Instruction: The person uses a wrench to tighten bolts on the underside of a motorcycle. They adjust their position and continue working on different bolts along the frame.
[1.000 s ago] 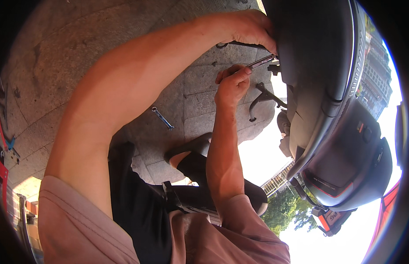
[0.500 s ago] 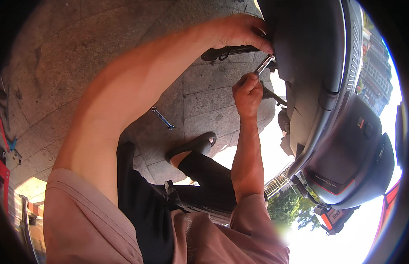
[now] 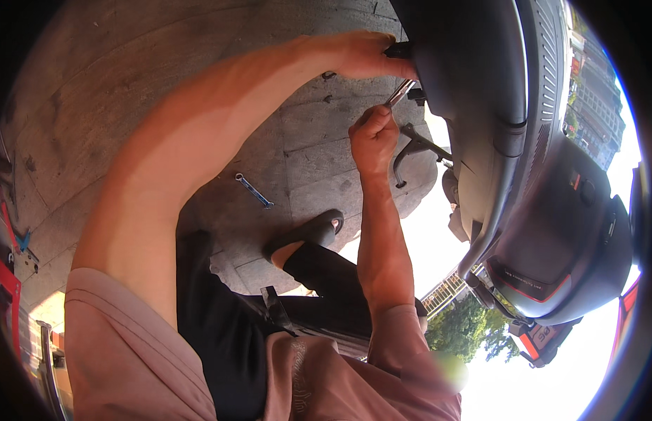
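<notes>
My left hand (image 3: 378, 57) reaches to the side of a dark scooter (image 3: 466, 56), its thumb at the panel's edge and fingers curled out of sight behind it; what they grip is unclear. Just below, my right hand (image 3: 374, 144) is closed round a shiny metal tool (image 3: 400, 92), probably a wrench, whose far end reaches under my left thumb, where it is hidden. A black stand (image 3: 410, 151) juts from the scooter beside my right hand. A chrome combination spanner (image 3: 253, 190) lies on the pavement between my forearms.
My sandalled foot (image 3: 305, 231) rests on the paving (image 3: 129, 49). Small tools (image 3: 23, 241) and a red object (image 3: 7, 281) lie at the far left edge. The scooter's dark top box (image 3: 550, 238) fills the lower right, with a fence and trees beyond.
My right hand first shifted right, turning the tool steeper, then back up and left slightly. My left hand has settled a little lower. The scooter appears farther left in the view.
</notes>
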`<control>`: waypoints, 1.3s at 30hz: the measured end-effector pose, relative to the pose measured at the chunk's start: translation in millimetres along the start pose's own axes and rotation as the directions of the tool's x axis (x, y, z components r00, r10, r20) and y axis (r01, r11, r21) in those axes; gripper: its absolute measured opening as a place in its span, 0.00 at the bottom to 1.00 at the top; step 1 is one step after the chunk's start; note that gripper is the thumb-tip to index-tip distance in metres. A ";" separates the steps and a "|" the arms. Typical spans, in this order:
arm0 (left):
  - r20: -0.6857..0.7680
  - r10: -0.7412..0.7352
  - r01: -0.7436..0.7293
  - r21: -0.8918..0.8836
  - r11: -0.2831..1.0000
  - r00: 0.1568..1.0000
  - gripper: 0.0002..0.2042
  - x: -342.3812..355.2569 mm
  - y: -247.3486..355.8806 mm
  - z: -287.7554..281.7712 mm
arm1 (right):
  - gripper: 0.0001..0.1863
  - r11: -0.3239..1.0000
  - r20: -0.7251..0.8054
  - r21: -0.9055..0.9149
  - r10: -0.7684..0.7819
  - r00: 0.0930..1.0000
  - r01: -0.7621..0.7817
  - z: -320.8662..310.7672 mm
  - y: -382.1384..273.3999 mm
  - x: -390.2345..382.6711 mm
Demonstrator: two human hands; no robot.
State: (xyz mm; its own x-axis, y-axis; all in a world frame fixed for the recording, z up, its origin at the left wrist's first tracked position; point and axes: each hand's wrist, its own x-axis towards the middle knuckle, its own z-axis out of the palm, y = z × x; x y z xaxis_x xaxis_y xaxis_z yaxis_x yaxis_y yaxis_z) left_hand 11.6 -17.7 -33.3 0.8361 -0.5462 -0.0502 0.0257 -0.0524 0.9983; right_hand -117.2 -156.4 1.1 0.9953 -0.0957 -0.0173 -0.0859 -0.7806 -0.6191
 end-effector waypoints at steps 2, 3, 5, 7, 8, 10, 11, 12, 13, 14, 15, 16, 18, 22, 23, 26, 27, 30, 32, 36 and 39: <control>0.016 0.029 -0.031 0.122 0.992 0.999 0.50 -0.5 1.0 -5.7 | 0.25 0.997 0.058 -0.043 0.065 0.996 -0.063 -13.2 -2.7 3.3; 0.031 0.033 -0.036 0.123 0.992 0.999 0.51 -0.6 2.0 -7.1 | 0.25 0.993 0.085 -0.115 0.021 0.996 -0.012 -25.2 -4.8 4.5; 0.091 0.018 -0.031 0.144 0.989 0.996 0.51 0.4 4.2 -8.9 | 0.23 0.970 0.144 -0.239 -0.015 0.990 0.050 -52.8 -10.6 9.7; 0.158 -0.029 0.002 0.170 0.986 0.987 0.51 0.4 6.6 -8.5 | 0.19 0.937 0.227 -0.341 0.001 0.974 0.079 -81.4 -18.5 15.3; 0.137 -0.042 0.016 0.190 0.982 0.990 0.51 -1.2 8.2 -5.0 | 0.18 0.895 0.249 -0.442 0.055 0.967 0.063 -92.2 -21.8 17.8; 0.052 -0.062 0.047 0.247 0.968 0.997 0.51 -2.0 9.6 -5.8 | 0.18 0.858 0.282 -0.500 0.029 0.959 0.121 -108.3 -29.0 24.7; 0.059 -0.052 0.038 0.223 0.974 0.997 0.51 -2.4 10.4 -6.1 | 0.17 0.858 0.282 -0.492 -0.003 0.960 0.147 -111.5 -31.5 25.8; 0.082 -0.048 0.031 0.190 0.981 0.996 0.52 -2.6 11.0 -6.4 | 0.17 0.841 0.271 -0.526 0.027 0.962 0.125 -111.4 -32.6 26.6; 0.099 -0.042 0.026 0.160 0.987 0.994 0.53 -2.7 11.7 -7.1 | 0.17 0.843 0.251 -0.522 0.006 0.968 0.130 -110.2 -33.1 26.5; 0.092 -0.072 0.054 0.187 0.981 0.993 0.53 -2.5 12.4 -8.2 | 0.17 0.851 0.229 -0.511 0.001 0.973 0.119 -106.1 -31.8 26.1; 0.086 -0.102 0.081 0.217 0.973 0.991 0.54 -2.5 13.6 -8.7 | 0.17 0.864 0.200 -0.498 0.027 0.979 0.078 -102.9 -30.2 24.3; 0.083 -0.137 0.113 0.243 0.963 0.987 0.54 -3.4 14.7 -9.2 | 0.17 0.860 0.187 -0.498 -0.020 0.982 0.112 -97.7 -27.3 22.7; 0.081 -0.121 0.104 0.190 0.976 0.989 0.53 -6.0 16.9 -10.4 | 0.18 0.849 0.109 -0.524 -0.011 0.994 0.067 -88.9 -20.5 15.4; 0.085 -0.106 0.097 0.105 0.990 0.991 0.49 -14.1 19.5 -14.0 | 0.19 0.899 0.039 -0.435 -0.024 0.999 0.038 -70.4 -6.9 -3.7; 0.081 -0.088 0.080 0.104 0.991 0.993 0.47 -16.2 19.8 -14.5 | 0.22 0.915 0.003 -0.403 -0.025 1.000 0.024 -63.1 -4.6 -8.8; 0.068 -0.038 0.031 0.088 0.996 0.997 0.42 -19.0 18.9 -17.1 | 0.24 0.963 -0.028 -0.241 0.113 0.993 -0.117 -43.2 -3.1 -21.3; 0.066 -0.017 0.013 0.058 0.998 0.998 0.42 -19.0 18.4 -16.9 | 0.26 0.978 -0.049 -0.141 0.148 0.988 -0.153 -31.4 -1.9 -21.5; 0.044 -0.020 0.019 0.034 0.999 0.999 0.41 -17.1 16.7 -15.3 | 0.27 0.970 -0.125 -0.001 0.242 0.962 -0.244 -5.0 -2.7 -21.2; 0.038 -0.039 0.037 0.048 0.998 0.999 0.42 -15.9 15.5 -13.6 | 0.30 0.960 -0.128 0.130 0.264 0.956 -0.248 14.0 -4.0 -17.5; 0.035 -0.089 0.085 0.095 0.992 0.995 0.44 -12.8 15.0 -11.6 | 0.32 0.875 -0.112 0.366 0.380 0.918 -0.318 46.4 -24.2 -14.4; 0.054 -0.103 0.098 0.084 0.992 0.993 0.45 -12.7 15.6 -12.6 | 0.32 0.719 -0.071 0.600 0.485 0.872 -0.351 72.1 -52.2 -9.9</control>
State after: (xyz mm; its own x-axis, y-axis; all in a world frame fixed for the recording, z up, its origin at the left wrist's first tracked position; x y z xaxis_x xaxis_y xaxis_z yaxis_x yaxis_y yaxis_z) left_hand 8.3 -1.1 -16.6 0.7981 -0.5825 -0.1539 0.0613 -0.1756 0.9825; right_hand -119.2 -70.2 -23.0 0.8228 -0.5055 -0.2597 -0.3837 -0.1572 -0.9100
